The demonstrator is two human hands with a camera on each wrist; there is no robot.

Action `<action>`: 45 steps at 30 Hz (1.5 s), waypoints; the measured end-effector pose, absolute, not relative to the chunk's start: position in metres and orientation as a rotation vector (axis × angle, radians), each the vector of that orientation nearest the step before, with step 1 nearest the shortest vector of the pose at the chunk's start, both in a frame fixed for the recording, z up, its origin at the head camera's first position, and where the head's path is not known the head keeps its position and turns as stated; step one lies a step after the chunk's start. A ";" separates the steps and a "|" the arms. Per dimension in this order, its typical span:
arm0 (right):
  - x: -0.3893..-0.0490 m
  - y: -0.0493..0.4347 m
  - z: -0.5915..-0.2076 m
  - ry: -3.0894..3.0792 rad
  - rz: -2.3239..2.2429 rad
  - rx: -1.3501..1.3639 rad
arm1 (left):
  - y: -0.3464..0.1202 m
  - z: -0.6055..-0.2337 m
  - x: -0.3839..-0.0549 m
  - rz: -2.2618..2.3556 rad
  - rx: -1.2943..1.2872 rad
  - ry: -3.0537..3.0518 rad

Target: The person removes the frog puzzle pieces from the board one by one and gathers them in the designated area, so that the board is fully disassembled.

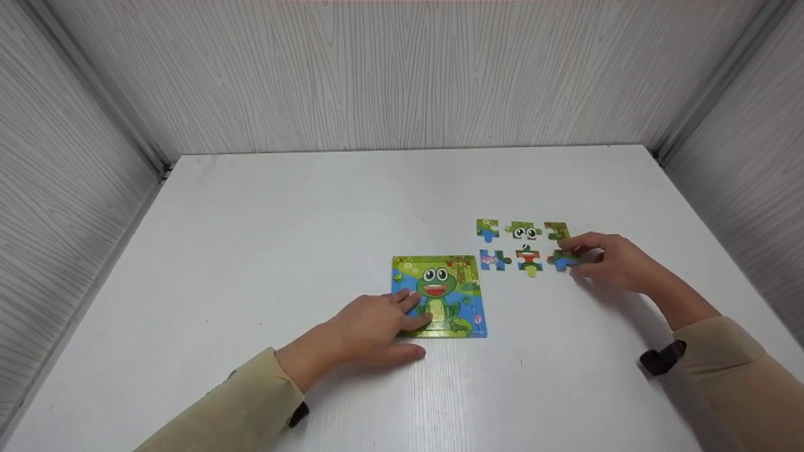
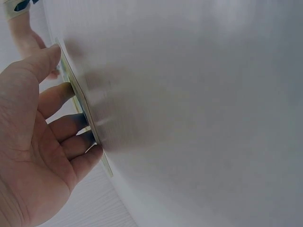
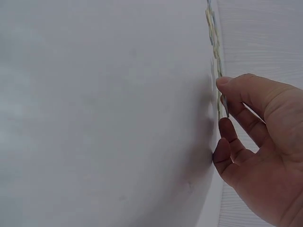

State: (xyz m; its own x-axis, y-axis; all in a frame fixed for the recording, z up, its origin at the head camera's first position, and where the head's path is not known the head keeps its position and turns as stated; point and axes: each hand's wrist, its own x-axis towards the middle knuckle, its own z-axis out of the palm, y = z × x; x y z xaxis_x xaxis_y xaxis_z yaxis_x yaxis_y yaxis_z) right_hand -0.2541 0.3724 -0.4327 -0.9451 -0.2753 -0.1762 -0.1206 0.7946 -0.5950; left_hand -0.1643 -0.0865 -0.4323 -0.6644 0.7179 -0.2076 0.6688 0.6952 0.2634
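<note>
A square frog puzzle board (image 1: 466,285) lies flat on the white table. My left hand (image 1: 370,326) rests on its lower left part, fingers extended over the frog's picture and thumb on the table. To the right, my right hand (image 1: 619,263) pinches a blue and green jigsaw piece (image 1: 561,260), the lower right one of a loose group. The right wrist view has this piece (image 3: 226,108) slightly tilted between thumb and fingers. Beside it lie a red-mouth piece (image 1: 529,258), an eyes piece (image 1: 523,231) and several other pieces, set apart in two rows.
White table surface (image 1: 282,213) extends left of the board and behind the pieces. A wood-grain panel (image 1: 402,75) stands along the table's back edge, with similar panels (image 1: 56,157) at both sides. Dark straps (image 1: 662,358) show at the sleeve cuffs.
</note>
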 end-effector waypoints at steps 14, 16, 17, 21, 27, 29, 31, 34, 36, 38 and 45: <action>-0.253 0.372 -0.435 2.746 -0.852 -0.288 | -0.087 -0.432 -0.163 0.245 1.105 2.623; -0.253 0.372 -0.435 2.746 -0.847 -0.282 | -0.087 -0.433 -0.163 0.247 1.098 2.624; -0.253 0.372 -0.435 2.748 -0.846 -0.279 | -0.087 -0.433 -0.163 0.248 1.095 2.623; -0.253 0.371 -0.434 2.751 -0.866 -0.281 | -0.087 -0.434 -0.163 0.241 1.096 2.624; -0.251 0.373 -0.431 2.757 -0.885 -0.281 | -0.088 -0.434 -0.164 0.221 1.109 2.624; -0.251 0.373 -0.429 2.752 -0.892 -0.276 | -0.088 -0.433 -0.165 0.218 1.108 2.621; -0.250 0.373 -0.426 2.754 -0.901 -0.278 | -0.087 -0.433 -0.165 0.219 1.104 2.620; -0.247 0.369 -0.421 2.761 -0.922 -0.301 | -0.087 -0.431 -0.164 0.223 1.096 2.616; -0.245 0.365 -0.418 2.773 -0.920 -0.326 | -0.086 -0.430 -0.164 0.232 1.091 2.614; -0.243 0.358 -0.415 2.780 -0.922 -0.358 | -0.087 -0.430 -0.164 0.246 1.083 2.611; -0.237 0.323 -0.407 2.787 -0.950 -0.487 | -0.087 -0.430 -0.164 0.327 1.067 2.615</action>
State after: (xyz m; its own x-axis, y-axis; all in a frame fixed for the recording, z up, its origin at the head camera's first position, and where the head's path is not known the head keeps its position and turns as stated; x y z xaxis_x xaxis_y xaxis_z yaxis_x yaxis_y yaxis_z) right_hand -0.2372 0.3228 -0.4067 -0.9346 -0.3530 -0.0432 -0.2532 0.7457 -0.6163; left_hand -0.1639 -0.0870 -0.4302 -0.6804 0.7088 -0.1861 0.6411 0.6988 0.3173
